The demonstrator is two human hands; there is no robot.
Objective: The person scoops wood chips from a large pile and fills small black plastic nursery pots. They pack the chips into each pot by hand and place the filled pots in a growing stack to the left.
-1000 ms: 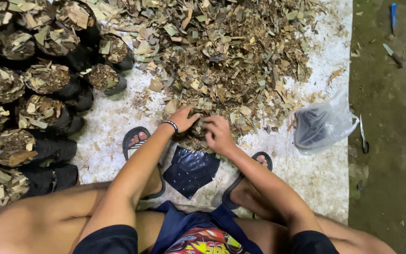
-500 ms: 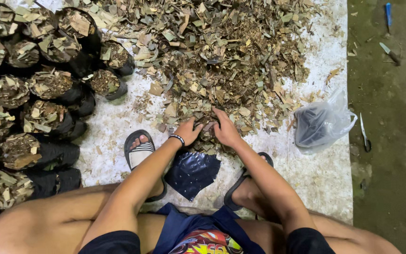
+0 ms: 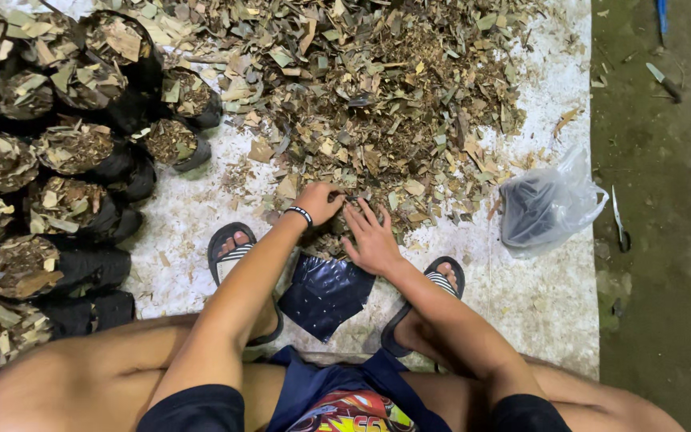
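Plainly, both hands worked the near edge of the leaf pile (image 3: 377,104), left hand (image 3: 319,202) curled on litter, right hand (image 3: 371,236) flat with fingers spread, and a clean scoop meant dragging straight back into the black bag (image 3: 325,292) between the feet.

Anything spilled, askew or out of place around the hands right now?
Nothing serious. A knife and another blade lie loose on the bare floor, off the white sheet. Filled black bags sit grouped left, some tipped sideways.
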